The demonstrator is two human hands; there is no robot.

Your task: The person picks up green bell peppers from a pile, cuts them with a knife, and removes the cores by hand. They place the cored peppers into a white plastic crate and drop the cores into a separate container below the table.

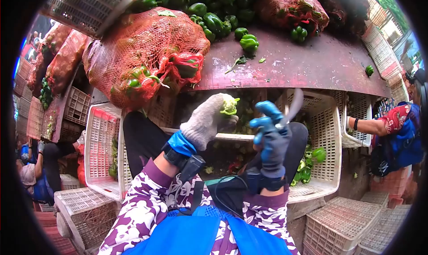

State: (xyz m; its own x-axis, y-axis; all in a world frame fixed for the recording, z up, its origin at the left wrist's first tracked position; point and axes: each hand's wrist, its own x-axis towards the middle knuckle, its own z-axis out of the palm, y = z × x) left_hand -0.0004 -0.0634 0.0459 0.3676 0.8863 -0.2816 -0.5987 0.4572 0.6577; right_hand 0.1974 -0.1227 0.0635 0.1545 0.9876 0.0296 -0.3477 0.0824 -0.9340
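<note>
My left hand (206, 120), in a grey knitted glove, is closed on a pepper core (229, 104), a pale seed cluster with a green rim. My right hand (271, 132), in a blue-coated glove, grips a knife (294, 102) whose curved blade points up and away from the core. Its handle is mostly hidden in the fingers. Both hands are above my lap, apart from each other. Cut green peppers (307, 166) lie in the white crate (327, 134) at my right. Another white crate (103, 148) with green pieces stands at my left.
A red-brown table (290, 65) ahead bears loose green peppers (249, 43) and a red mesh sack (142, 45) of peppers. More sacks stand behind. Stacked crates (343, 221) sit low on the right. Other people's arms (372, 126) show at both sides.
</note>
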